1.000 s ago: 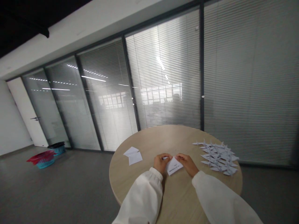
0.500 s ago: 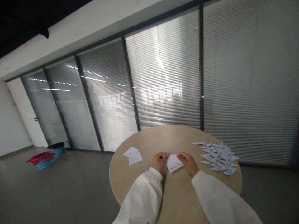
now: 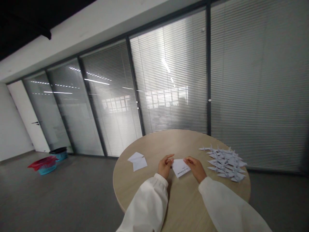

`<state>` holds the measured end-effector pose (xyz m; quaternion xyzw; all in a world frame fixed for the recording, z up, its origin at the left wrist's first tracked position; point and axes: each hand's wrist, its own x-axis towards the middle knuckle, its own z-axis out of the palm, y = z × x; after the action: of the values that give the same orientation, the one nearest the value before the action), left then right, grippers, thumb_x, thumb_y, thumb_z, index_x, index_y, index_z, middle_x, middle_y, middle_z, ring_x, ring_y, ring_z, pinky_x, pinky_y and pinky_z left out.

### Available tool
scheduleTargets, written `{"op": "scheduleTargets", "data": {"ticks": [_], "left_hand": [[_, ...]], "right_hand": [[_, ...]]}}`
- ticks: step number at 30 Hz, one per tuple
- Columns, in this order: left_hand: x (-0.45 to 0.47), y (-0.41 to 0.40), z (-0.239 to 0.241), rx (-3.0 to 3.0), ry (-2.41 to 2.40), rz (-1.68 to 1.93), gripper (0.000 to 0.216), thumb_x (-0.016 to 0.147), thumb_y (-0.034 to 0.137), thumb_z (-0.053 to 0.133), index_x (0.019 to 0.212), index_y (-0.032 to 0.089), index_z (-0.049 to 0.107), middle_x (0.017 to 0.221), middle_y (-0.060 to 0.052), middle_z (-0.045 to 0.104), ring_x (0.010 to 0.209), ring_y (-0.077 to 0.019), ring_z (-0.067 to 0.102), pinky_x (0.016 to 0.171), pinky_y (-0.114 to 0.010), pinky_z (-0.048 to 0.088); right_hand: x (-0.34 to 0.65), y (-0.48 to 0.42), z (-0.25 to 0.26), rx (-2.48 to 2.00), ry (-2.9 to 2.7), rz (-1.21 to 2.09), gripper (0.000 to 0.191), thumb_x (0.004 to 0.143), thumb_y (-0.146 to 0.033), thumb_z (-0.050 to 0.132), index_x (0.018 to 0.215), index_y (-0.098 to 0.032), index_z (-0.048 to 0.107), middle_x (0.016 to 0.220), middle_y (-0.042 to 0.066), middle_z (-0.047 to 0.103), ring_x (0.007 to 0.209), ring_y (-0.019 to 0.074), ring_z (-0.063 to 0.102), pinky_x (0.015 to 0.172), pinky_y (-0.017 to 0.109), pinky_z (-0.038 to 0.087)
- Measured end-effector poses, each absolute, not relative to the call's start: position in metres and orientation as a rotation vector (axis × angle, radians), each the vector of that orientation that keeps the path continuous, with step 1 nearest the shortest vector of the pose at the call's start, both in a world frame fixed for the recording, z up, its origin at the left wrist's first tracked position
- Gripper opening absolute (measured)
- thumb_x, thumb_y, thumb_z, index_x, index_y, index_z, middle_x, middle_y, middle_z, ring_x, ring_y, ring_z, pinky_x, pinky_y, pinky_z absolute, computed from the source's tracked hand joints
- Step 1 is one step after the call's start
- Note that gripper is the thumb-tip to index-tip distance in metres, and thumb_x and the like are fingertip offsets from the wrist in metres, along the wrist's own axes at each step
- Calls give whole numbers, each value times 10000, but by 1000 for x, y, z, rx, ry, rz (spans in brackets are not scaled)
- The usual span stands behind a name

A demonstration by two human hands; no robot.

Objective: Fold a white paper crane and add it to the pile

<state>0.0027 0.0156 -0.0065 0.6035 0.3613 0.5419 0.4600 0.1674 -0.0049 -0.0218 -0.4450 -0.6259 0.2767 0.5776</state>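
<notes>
A white sheet of paper (image 3: 180, 168), with printed text near its lower edge, is held just above the round wooden table. My right hand (image 3: 196, 167) pinches its upper right corner between thumb and fingers. At the left edge is my left hand (image 3: 165, 166): the thumb rests against the paper, the index finger is lifted away from it, and the other fingers curl beneath, partly hidden. White cuffs cover both wrists.
Folded white paper (image 3: 137, 161) lies on the table (image 3: 173, 138) at the left. Several folded paper cranes (image 3: 227, 162) sit clustered at the right. A red-lined blue bin (image 3: 44, 165) and a black-lined bin (image 3: 60, 153) stand on the floor. Behind is a glass partition with blinds.
My left index finger has lifted off the paper and spread from the thumb. The sheet and my right hand have shifted very slightly right.
</notes>
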Motion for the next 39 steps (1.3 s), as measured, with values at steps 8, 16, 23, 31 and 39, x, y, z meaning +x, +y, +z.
{"op": "scheduleTargets", "data": {"ticks": [8, 16, 23, 31, 39], "left_hand": [[4, 12, -6, 1438, 799, 1282, 554, 615, 500, 601, 1003, 104, 600, 622, -21, 555, 586, -122, 518, 566, -258, 426], [5, 7, -2, 1361, 833, 1245, 599, 619, 545, 565, 1040, 118, 572, 572, 3, 521, 520, -103, 496, 533, -245, 432], [4, 13, -3, 1465, 1028, 1164, 645, 630, 649, 465, 895, 79, 611, 662, -76, 614, 547, -131, 520, 489, -223, 364], [5, 18, -18, 1670, 962, 902, 501, 561, 565, 603, 634, 70, 634, 496, -1, 520, 453, -76, 421, 460, -203, 299], [-4, 41, -29, 1346, 1098, 1205, 518, 537, 584, 610, 693, 90, 612, 520, -13, 554, 450, -109, 489, 436, -223, 367]], "right_hand": [[169, -2, -27, -1079, -1454, 574, 362, 783, -494, 408, 689, -171, 543, 594, 0, 546, 559, 148, 491, 492, 222, 352], [173, 1, -28, -1134, -1412, 551, 383, 760, -524, 418, 718, -171, 562, 611, 12, 586, 569, 156, 516, 504, 227, 372], [167, -5, -23, -1020, -1512, 649, 367, 753, -500, 460, 771, -161, 598, 712, 43, 636, 648, 174, 564, 572, 244, 414], [165, -9, -22, -1001, -1561, 640, 318, 766, -403, 486, 958, -176, 598, 749, 32, 618, 661, 161, 563, 574, 239, 441], [162, -16, -15, -847, -1734, 487, 372, 718, -123, 418, 1003, -255, 616, 1074, 47, 480, 1040, 172, 452, 850, 292, 409]]}}
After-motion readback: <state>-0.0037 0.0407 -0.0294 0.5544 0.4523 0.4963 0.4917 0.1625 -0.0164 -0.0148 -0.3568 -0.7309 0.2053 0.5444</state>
